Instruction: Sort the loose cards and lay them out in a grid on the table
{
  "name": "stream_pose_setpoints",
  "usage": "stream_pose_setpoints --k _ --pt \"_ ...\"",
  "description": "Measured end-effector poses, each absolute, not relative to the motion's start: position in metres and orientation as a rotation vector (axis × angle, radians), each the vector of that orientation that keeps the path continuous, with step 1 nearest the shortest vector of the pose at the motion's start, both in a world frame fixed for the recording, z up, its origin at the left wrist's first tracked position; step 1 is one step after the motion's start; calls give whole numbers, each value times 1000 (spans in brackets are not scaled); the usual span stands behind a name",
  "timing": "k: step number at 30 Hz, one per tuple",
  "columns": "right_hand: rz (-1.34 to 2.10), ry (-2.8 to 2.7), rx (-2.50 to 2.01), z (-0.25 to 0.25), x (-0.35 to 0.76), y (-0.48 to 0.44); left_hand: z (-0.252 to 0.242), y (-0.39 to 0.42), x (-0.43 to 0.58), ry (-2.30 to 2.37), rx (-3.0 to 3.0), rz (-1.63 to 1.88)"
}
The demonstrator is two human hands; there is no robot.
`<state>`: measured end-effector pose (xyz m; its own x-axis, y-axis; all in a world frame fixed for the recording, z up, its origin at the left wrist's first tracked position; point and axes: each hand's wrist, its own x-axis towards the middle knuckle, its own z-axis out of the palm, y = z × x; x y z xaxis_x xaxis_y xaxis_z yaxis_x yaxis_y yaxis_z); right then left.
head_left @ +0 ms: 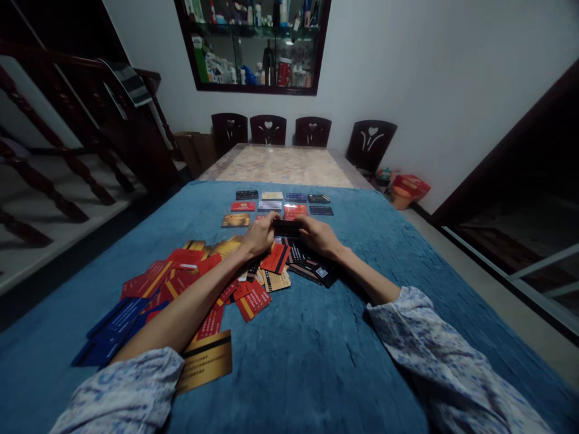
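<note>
My left hand [261, 234] and my right hand [319, 234] grip a black card [287, 228] from its two ends, above the middle of the blue cloth [316, 349]. Whether it is one card or a small stack, I cannot tell. Just beyond, cards lie in neat rows, among them a gold card [236, 220], a silver card [270, 206] and a dark card [321, 211]. Under and beside my left forearm spreads a loose heap of red cards [156, 278], blue cards [115, 325] and gold ones. Black cards [312, 268] lie below my right hand.
Past the cloth, the bare stone tabletop [289, 161] runs back to several dark chairs [268, 129]. A glass-shelved cabinet [257, 48] is set in the wall. On the left is a wooden railing [58, 126]; a red box [411, 185] sits on the floor at right.
</note>
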<state>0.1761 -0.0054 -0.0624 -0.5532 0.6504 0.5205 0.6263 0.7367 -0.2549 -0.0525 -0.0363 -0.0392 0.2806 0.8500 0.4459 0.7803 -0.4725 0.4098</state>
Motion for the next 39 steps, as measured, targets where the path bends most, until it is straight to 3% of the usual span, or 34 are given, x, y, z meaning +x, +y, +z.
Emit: stream_pose_setpoints --k 39 --pt "205 -2396 -851 -64 185 6 -33 -32 -58 1492 2332 772"
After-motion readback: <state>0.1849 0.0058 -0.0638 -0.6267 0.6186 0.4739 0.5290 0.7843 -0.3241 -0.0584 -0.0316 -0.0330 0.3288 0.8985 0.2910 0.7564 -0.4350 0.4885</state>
